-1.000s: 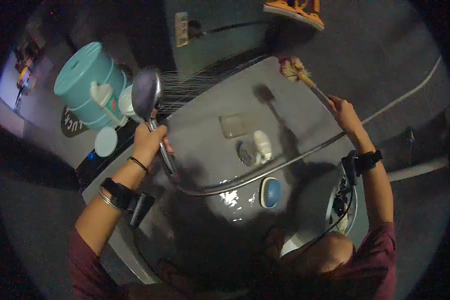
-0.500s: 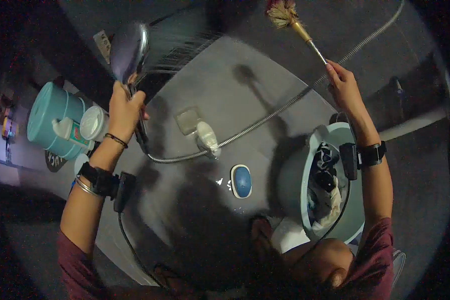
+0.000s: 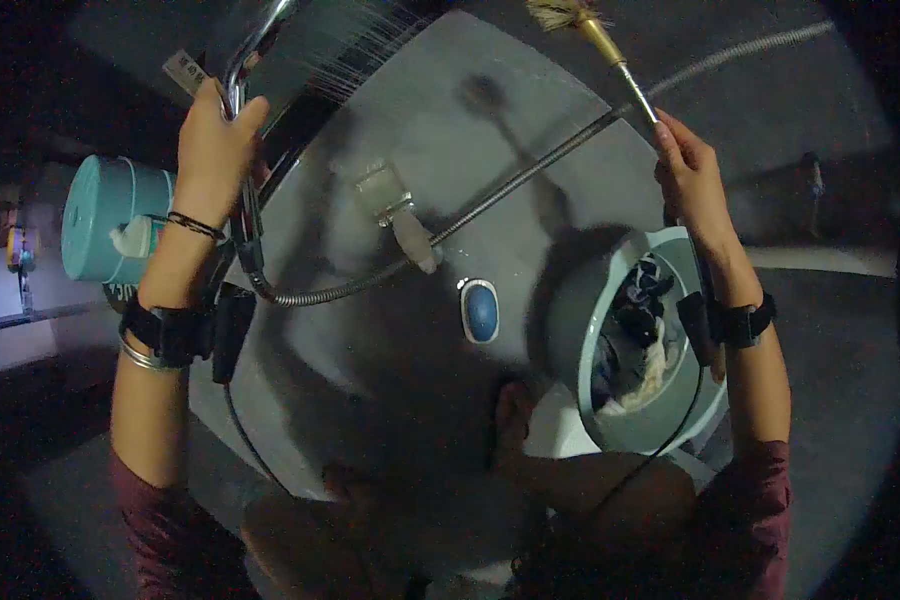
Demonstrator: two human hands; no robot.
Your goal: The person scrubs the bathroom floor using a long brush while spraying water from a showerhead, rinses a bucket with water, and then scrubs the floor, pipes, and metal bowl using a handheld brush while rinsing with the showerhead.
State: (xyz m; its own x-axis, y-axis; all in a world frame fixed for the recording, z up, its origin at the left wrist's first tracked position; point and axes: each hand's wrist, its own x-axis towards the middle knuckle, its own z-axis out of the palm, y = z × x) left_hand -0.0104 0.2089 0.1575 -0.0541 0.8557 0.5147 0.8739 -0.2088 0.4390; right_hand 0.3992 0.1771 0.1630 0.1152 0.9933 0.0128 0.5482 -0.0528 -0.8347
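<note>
My left hand (image 3: 215, 150) is wrapped round the chrome handle of a shower head (image 3: 256, 48), whose top runs out of view at the upper edge. Thin jets of water (image 3: 365, 50) spray to its right. From the handle's lower end a ribbed metal hose (image 3: 530, 180) curves across the floor and up to the right. On the other side, my right hand (image 3: 692, 175) grips the thin metal handle of a brush (image 3: 600, 42) with a gold collar. Its frayed, straw-coloured bristles point up and are partly cut off by the frame.
Below my right forearm stands a pale green tub (image 3: 592, 335) with wet dark and white cloths (image 3: 645, 300) inside. A blue oval object with a white rim (image 3: 482, 310) lies mid-floor. Near it are a square drain (image 3: 382, 190) and a whitish object (image 3: 413, 240). A teal bucket (image 3: 100, 215) stands left.
The shower head has moved up and partly out of view with my left hand. The brush is slightly higher in the frame, its bristles more cut off. Both hands keep their grip.
</note>
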